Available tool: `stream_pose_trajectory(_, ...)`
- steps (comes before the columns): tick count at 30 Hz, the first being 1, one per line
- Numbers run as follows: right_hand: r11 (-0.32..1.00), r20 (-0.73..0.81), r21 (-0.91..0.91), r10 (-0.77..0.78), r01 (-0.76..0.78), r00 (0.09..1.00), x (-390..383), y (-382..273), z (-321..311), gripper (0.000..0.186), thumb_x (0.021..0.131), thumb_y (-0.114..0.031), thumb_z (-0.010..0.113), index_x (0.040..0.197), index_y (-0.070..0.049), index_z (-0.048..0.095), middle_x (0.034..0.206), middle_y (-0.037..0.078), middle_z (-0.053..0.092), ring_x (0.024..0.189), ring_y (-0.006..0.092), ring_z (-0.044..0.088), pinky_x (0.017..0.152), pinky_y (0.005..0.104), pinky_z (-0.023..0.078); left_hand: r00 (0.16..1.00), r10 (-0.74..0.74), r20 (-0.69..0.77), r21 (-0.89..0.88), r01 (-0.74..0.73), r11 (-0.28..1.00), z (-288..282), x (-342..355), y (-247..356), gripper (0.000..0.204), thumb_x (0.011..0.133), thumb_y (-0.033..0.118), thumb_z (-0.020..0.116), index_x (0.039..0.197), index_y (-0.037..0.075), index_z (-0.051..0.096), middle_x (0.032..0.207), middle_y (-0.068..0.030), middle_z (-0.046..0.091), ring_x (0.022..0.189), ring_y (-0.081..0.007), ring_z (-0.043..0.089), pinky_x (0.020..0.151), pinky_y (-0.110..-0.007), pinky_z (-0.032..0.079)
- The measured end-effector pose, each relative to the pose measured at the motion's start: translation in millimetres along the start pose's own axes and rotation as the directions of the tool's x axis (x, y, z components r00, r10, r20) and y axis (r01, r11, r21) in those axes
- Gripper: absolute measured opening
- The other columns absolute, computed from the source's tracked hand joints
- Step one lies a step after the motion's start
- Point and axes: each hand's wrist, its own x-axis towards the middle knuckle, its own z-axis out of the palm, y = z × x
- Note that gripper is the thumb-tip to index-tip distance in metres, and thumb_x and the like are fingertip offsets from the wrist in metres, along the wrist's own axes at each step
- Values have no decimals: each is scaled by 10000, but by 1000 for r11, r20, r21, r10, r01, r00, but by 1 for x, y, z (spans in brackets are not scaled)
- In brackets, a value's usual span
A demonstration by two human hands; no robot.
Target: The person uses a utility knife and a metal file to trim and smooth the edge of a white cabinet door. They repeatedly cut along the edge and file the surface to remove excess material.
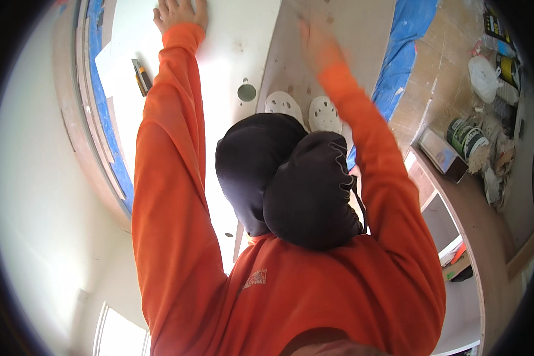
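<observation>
My left hand (179, 12) lies on a white panel (234, 41) at the top of the view, fingers spread, with nothing seen in it. Below it and to its left, a utility knife (141, 78) with black and yellow parts rests on the panel beside my sleeve. A round hole (247, 92) shows in the panel near its right edge. My right hand (319, 46) is right of that edge, over a brownish-grey surface (362, 35). Motion smears its fingers, so I cannot make out whether it holds anything.
My white clogs (325, 114) stand just beyond my dark-clothed knees. Blue sheeting (404, 56) runs along the right, with more blue strip (114, 155) at left. A green tub (466, 135), a rectangular can (442, 155) and plastic bags (483, 77) crowd the far right. Open shelving (451, 237) stands at lower right.
</observation>
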Motion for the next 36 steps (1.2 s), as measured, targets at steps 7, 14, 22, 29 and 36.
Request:
stream_pose_trajectory(7, 988, 130, -114, 123, -108, 984, 30, -29, -30, 402, 995, -417, 399, 1069, -59, 567, 846, 261, 654, 770, 507, 603, 703, 571, 486, 1000, 9, -4, -23, -9, 1000, 5, -5, 2, 564, 978, 370, 394, 1508, 233, 262, 1570, -124, 213, 1435, -365, 185, 1143, -547, 165)
stream_pose_trajectory(14, 983, 102, -163, 106, -88, 989, 0, -18, -23, 422, 995, -440, 381, 1040, -59, 559, 802, 287, 636, 781, 523, 591, 700, 591, 472, 1000, -7, -11, -4, 7, 1000, 4, -1, -4, 564, 979, 379, 388, 1508, 231, 259, 1574, -125, 202, 1436, -367, 181, 1143, -551, 165)
stream_pose_trajectory(22, 975, 110, -189, 139, -117, 984, 2, -8, -22, 427, 999, -443, 364, 1067, -59, 539, 821, 305, 632, 792, 521, 596, 708, 591, 469, 1000, -25, -6, 18, 25, 1000, 6, 2, -3, 569, 981, 380, 384, 1511, 224, 250, 1572, -127, 204, 1437, -369, 178, 1146, -552, 156)
stream_pose_trajectory(29, 974, 112, -209, 109, -84, 988, -2, -14, -27, 384, 1001, -413, 381, 1079, -69, 533, 803, 279, 644, 757, 510, 601, 680, 579, 471, 999, -27, 21, 13, 26, 1000, -1, 0, -1, 569, 980, 373, 386, 1513, 229, 245, 1577, -120, 192, 1442, -363, 168, 1150, -547, 152)
stream_pose_trajectory(36, 977, 73, -213, 50, -33, 996, 39, -18, -28, 391, 997, -399, 385, 1078, -46, 533, 788, 258, 645, 755, 492, 607, 689, 563, 469, 997, -56, 51, -13, 56, 998, -5, 2, 3, 572, 976, 377, 388, 1514, 248, 243, 1584, -108, 179, 1450, -350, 154, 1156, -541, 137)
